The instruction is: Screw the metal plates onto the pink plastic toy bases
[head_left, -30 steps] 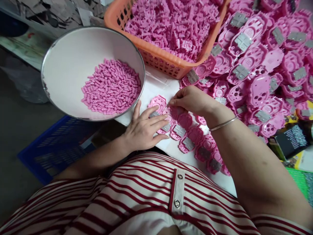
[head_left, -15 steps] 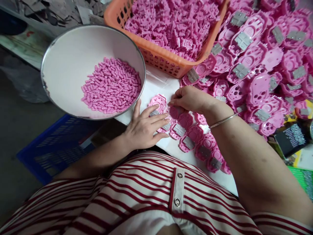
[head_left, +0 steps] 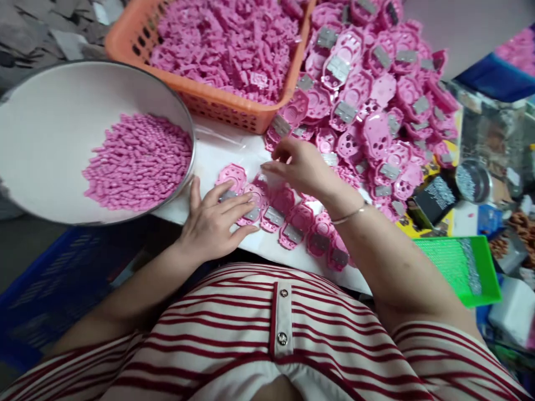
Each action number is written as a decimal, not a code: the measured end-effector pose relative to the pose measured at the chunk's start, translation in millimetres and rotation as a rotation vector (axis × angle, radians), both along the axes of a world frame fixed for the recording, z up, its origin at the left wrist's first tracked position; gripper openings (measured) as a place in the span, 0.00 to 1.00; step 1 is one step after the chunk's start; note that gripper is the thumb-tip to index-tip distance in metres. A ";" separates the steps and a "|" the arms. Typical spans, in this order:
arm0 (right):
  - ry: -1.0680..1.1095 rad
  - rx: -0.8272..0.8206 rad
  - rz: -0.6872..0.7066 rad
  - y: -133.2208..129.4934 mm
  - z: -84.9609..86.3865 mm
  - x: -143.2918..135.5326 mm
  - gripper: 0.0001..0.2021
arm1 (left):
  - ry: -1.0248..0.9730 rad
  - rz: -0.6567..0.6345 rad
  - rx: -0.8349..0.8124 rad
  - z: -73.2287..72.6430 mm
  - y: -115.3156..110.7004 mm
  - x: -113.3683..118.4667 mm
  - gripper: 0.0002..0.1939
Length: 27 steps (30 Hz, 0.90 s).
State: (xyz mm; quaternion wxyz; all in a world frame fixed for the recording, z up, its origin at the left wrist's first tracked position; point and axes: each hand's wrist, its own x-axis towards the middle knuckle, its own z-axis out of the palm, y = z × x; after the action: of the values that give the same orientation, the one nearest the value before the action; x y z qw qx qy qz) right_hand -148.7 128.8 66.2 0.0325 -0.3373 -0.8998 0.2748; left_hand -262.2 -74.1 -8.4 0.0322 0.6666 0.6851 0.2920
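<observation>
My left hand (head_left: 215, 223) lies with spread fingers over the left end of a row of pink plastic casings, touching them. Each casing (head_left: 296, 225) carries a grey metal-looking plate at its near end. Just above the row is my right hand (head_left: 301, 170), wearing a bangle, its thumb and forefinger bent close together. Anything between those fingertips is too small or hidden to make out. A small heap of little pink parts (head_left: 346, 177) shows beyond my right wrist. To the left, a white bowl (head_left: 45, 111) holds many small pink pieces (head_left: 140, 161).
An orange basket (head_left: 225, 108) full of pink parts stands behind the row. A large pile of pink casings (head_left: 376, 133) rises at the right. Further right are a black box (head_left: 432, 200), a metal bowl (head_left: 474, 181) and a green tray (head_left: 447, 267). A blue crate (head_left: 50, 289) sits lower left.
The view has swung right, so the table's contents appear further left. My right hand has lifted slightly from the casings. My left hand stays on the row.
</observation>
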 end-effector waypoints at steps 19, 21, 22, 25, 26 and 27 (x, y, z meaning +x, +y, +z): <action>-0.414 0.058 -0.498 37.0 -6.9 162.7 0.08 | 0.022 0.027 -0.021 0.2 3.6 1.3 0.17; -0.425 0.043 -0.493 38.5 -4.5 158.2 0.07 | 0.025 0.016 -0.027 -0.3 4.2 0.3 0.18; -0.430 0.032 -0.499 38.9 -4.0 155.9 0.07 | 0.032 0.010 -0.024 -0.6 4.4 -0.3 0.18; -0.433 -0.009 -0.526 40.8 -5.6 150.6 0.08 | 0.065 -0.019 -0.003 -1.3 4.4 -2.1 0.21; -0.431 -0.020 -0.528 42.2 -6.6 149.8 0.09 | 0.074 -0.027 0.005 -1.4 4.2 -2.8 0.23; -0.430 -0.026 -0.526 43.9 -7.4 149.7 0.09 | 0.079 -0.029 0.014 -1.5 3.9 -3.5 0.25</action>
State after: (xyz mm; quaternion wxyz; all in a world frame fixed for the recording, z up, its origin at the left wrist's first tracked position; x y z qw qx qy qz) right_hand 1.0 172.8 58.8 -0.0929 -0.6084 -0.7647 0.1911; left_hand -265.8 -70.3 -9.9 0.0049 0.6878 0.6739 0.2698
